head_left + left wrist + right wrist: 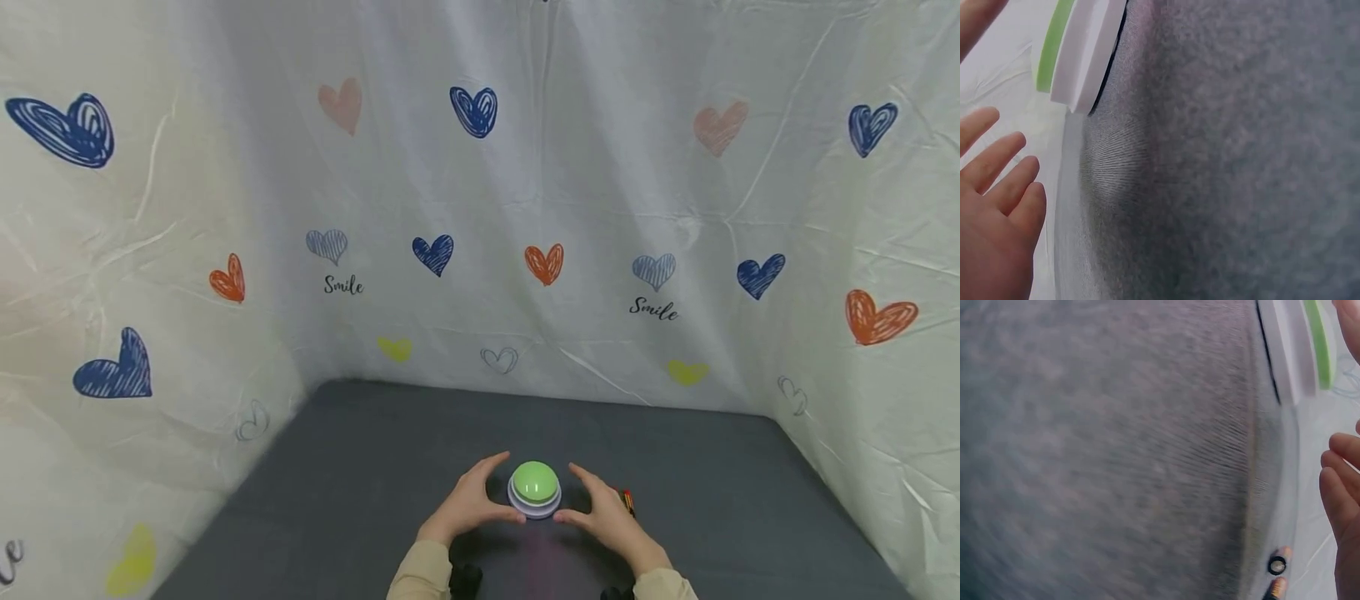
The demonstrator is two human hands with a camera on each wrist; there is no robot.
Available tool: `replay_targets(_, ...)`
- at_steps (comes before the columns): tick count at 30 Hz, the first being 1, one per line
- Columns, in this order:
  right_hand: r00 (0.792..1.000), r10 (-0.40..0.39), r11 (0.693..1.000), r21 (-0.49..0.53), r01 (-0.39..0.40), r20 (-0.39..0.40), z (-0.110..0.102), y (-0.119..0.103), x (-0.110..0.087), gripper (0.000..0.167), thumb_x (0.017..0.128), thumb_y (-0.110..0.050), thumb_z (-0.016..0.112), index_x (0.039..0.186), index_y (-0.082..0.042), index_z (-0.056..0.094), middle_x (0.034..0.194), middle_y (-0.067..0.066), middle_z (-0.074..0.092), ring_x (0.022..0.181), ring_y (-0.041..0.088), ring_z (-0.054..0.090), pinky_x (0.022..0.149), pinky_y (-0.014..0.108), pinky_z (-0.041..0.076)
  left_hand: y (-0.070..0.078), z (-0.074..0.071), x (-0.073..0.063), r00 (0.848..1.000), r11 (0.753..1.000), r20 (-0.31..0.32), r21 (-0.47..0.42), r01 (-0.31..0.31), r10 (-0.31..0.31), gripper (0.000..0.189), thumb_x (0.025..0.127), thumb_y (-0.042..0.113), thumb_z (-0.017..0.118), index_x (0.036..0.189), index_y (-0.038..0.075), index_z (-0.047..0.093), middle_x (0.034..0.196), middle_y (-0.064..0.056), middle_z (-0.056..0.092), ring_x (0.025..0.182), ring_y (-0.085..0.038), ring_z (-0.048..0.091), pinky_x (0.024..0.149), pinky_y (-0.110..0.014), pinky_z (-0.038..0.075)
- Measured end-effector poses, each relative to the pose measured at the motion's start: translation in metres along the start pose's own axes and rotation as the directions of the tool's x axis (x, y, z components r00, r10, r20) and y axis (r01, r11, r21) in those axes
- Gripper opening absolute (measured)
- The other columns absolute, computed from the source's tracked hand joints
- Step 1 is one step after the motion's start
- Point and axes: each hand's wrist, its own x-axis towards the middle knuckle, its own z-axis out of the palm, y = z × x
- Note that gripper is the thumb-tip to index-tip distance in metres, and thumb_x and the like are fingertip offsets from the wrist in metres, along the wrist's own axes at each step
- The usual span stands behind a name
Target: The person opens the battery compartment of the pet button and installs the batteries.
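A round push button with a domed green top and a white base [535,485] sits on the dark grey surface. To its left is my left hand [467,503], thumb and fingers spread in a curve beside the base. My right hand [607,514] mirrors it on the other side. Small gaps show between both hands and the button in the head view. The left wrist view has the button's white base [1088,53] above the relaxed left fingers [1007,153]. In the right wrist view, the base's edge [1288,353] appears above the loosely bent right fingers [1338,487].
Just beyond my right hand lie small battery-like cylinders [1277,565], partly hidden in the head view, with red, yellow and black colouring. The grey cloth surface [375,450] ends at a white curtain [585,167] printed with hearts, which encloses the back and sides.
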Motion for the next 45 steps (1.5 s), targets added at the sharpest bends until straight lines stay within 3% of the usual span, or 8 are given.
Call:
replay_targets(9, 0.999, 0.044, 0.999, 0.006, -0.044, -0.001, 0.006, 0.006, 0.004, 0.088, 0.071, -0.045, 0.074, 0.137, 0.002, 0.04, 0.136, 0.022, 0.041, 0.124, 0.04, 0.038, 0.095, 0.055, 0.033, 0.001, 0.008, 0.012, 0.998, 0.999, 0.052, -0.008, -0.032, 0.032, 0.098, 0.061, 0.044, 0.084, 0.141, 0.01, 0.038, 0.14, -0.011, 0.039, 0.129, -0.034, 0.033, 0.097, -0.055, 0.031)
replay_targets(16, 0.997, 0.042, 0.999, 0.012, -0.043, 0.069, 0.012, 0.011, 0.011, 0.091, 0.072, -0.047, 0.073, 0.139, 0.003, 0.036, 0.138, 0.024, 0.039, 0.125, 0.04, 0.037, 0.096, 0.054, 0.032, -0.005, 0.016, 0.011, 0.996, 0.999, 0.079, -0.029, -0.033, 0.035, 0.1, 0.061, 0.043, 0.084, 0.142, 0.007, 0.037, 0.14, -0.011, 0.04, 0.127, -0.031, 0.036, 0.098, -0.051, 0.031)
replay_targets(22, 0.994, 0.045, 0.999, 0.019, -0.047, 0.096, 0.014, 0.012, 0.016, 0.093, 0.072, -0.046, 0.073, 0.139, 0.004, 0.035, 0.138, 0.025, 0.037, 0.125, 0.04, 0.035, 0.097, 0.054, 0.031, -0.008, 0.016, 0.013, 0.997, 0.999, 0.074, -0.032, -0.029, 0.031, 0.098, 0.062, 0.041, 0.084, 0.141, 0.008, 0.038, 0.139, -0.009, 0.042, 0.127, -0.03, 0.036, 0.1, -0.049, 0.03)
replay_targets(29, 0.993, 0.043, 0.999, 0.004, -0.044, 0.105, 0.019, 0.013, 0.018, 0.091, 0.071, -0.047, 0.073, 0.139, 0.003, 0.037, 0.136, 0.024, 0.041, 0.123, 0.039, 0.039, 0.096, 0.053, 0.033, -0.008, 0.02, 0.013, 0.998, 0.999, 0.046, -0.004, -0.046, 0.046, 0.087, 0.065, 0.022, 0.085, 0.138, 0.007, 0.041, 0.135, -0.013, 0.046, 0.126, -0.03, 0.038, 0.1, -0.048, 0.031)
replay_targets(33, 0.994, 0.042, 0.999, -0.006, -0.042, 0.101, 0.02, 0.01, 0.02, 0.086, 0.074, -0.044, 0.073, 0.137, 0.003, 0.039, 0.133, 0.023, 0.044, 0.121, 0.04, 0.042, 0.094, 0.054, 0.035, -0.007, 0.024, 0.013, 1.0, 0.999, 0.013, 0.02, -0.027, 0.027, 0.091, 0.067, 0.017, 0.084, 0.141, 0.004, 0.034, 0.136, -0.017, 0.044, 0.126, -0.032, 0.038, 0.099, -0.049, 0.031)
replay_targets(45, 0.993, 0.074, 0.997, -0.02, -0.072, 0.09, 0.019, 0.002, 0.019, 0.07, 0.081, -0.036, 0.07, 0.136, -0.001, 0.043, 0.129, 0.022, 0.049, 0.117, 0.041, 0.045, 0.091, 0.056, 0.036, -0.006, 0.027, 0.013, 0.999, 1.0, 0.032, 0.024, 0.019, -0.02, 0.076, 0.073, 0.02, 0.08, 0.137, 0.004, 0.041, 0.133, -0.016, 0.047, 0.123, -0.033, 0.041, 0.097, -0.049, 0.034)
